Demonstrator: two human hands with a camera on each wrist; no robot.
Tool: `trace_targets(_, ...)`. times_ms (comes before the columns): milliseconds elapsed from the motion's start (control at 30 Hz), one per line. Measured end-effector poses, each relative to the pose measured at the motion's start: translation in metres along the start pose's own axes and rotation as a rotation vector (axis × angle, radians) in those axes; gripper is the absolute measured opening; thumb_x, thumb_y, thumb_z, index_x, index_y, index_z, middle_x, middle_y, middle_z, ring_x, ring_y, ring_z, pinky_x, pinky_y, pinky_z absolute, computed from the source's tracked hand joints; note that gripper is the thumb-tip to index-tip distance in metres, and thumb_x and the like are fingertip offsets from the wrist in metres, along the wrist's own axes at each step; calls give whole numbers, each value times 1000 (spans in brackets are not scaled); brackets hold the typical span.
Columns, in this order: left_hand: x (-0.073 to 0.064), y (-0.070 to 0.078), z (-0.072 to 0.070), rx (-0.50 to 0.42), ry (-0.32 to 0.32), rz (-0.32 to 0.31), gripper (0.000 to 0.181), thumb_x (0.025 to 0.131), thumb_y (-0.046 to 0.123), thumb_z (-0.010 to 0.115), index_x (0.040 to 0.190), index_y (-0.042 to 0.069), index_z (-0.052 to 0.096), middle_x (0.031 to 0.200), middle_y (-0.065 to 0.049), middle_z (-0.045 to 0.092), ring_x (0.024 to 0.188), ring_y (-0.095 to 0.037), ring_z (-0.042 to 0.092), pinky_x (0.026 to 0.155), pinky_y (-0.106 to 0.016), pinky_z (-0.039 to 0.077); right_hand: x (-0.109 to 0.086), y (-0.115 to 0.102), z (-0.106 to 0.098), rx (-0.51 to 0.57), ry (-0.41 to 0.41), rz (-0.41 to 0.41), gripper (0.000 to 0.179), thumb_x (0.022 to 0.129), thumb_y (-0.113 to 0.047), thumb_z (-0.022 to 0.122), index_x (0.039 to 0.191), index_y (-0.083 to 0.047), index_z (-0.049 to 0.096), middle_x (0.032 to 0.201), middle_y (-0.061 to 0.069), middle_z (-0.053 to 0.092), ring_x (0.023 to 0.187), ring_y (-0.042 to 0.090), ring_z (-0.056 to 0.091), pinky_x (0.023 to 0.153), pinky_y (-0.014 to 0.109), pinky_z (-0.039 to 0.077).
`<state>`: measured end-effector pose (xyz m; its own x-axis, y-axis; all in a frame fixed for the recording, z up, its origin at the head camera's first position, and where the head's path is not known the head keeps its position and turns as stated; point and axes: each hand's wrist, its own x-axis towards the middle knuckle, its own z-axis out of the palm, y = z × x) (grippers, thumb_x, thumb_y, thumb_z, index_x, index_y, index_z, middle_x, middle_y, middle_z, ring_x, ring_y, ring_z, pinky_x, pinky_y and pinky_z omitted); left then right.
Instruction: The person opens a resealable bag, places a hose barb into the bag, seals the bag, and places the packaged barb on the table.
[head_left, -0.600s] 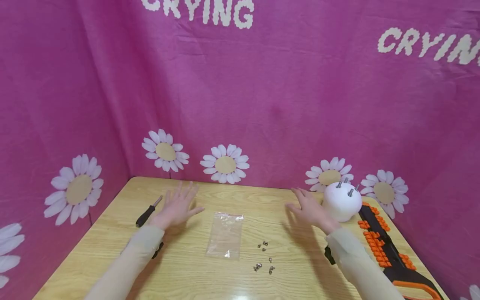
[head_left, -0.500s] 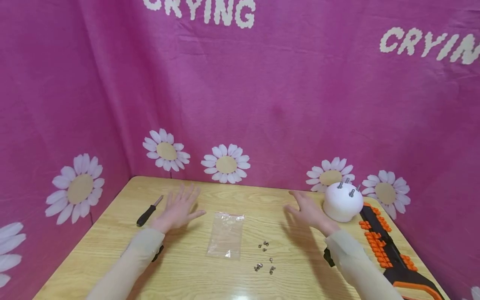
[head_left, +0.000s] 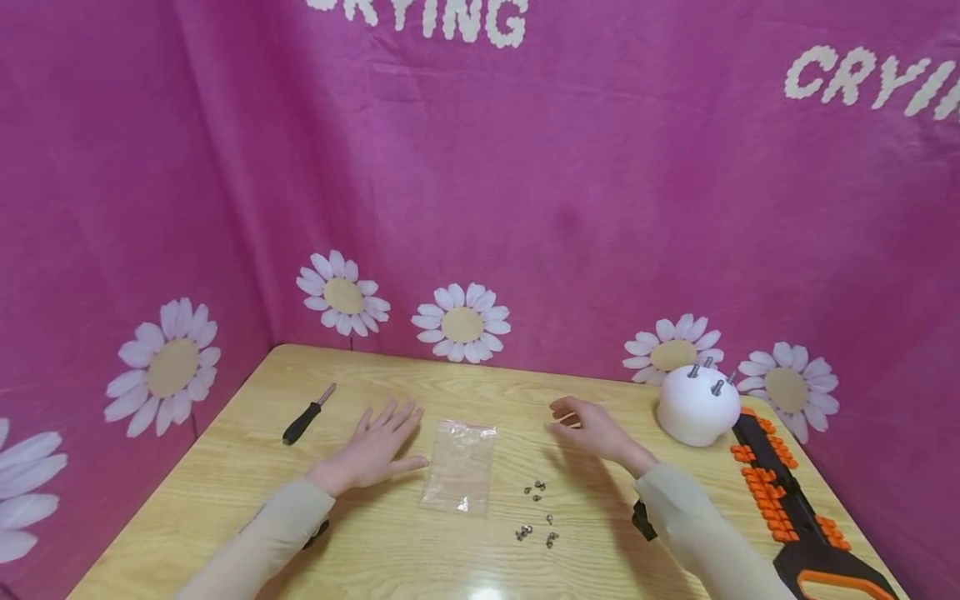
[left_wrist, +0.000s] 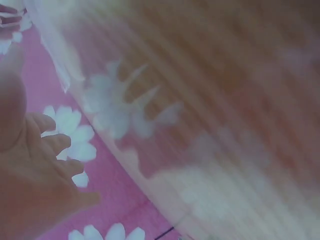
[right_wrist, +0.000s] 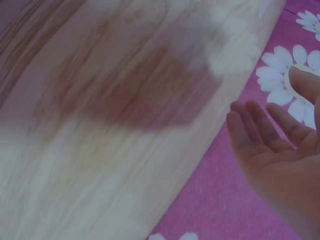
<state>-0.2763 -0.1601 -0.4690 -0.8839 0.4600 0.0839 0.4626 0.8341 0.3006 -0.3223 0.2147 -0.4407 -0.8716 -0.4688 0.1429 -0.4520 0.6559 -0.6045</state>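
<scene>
Clear plastic catching the light, the bag (head_left: 459, 468) lies on the tabletop (head_left: 397, 554) near small screws (head_left: 526, 530); I see the left hand (head_left: 373, 450) just beside the bag, grip spread, and the right hand (head_left: 597, 432) opposite, grip loosely curved.

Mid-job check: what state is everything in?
Left grip: fingers spread, empty
Right grip: fingers bent, empty
Bag: flat, looks empty; seal unclear
Screws: loose, outside the bag
Screwdriver: lying down, unheld
White piece: bolts sticking up
Black-orange tool: lying down, partly out of frame
</scene>
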Motion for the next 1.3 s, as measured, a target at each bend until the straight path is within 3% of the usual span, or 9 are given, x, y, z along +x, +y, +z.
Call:
trace_targets(600,-5,29,11,-48,-126,93,83,97,54,54,156,3,24,165,-14,21,153,-39,17,118,-69,11,32,-5,31,66,-80,-4,36,95,-18,64,120,7,61,106,19,71,95,29,69,81,31,57)
trace_targets(967,-5,33,19,-23,-183,123,85,96,58,52,156,5,22,166,-12,19,153,-33,20,119,-66,14,47,-15,48,48,-131,-2,30,93,-18,66,113,4,67,102,15,72,91,20,67,81,27,55)
trace_targets(1300,-4,34,18,8,-217,127,84,96,58,51,156,6,24,166,-11,20,153,-31,21,120,-65,14,53,-24,54,75,-179,-19,19,94,-18,66,103,-2,72,95,12,75,75,14,67,68,21,52)
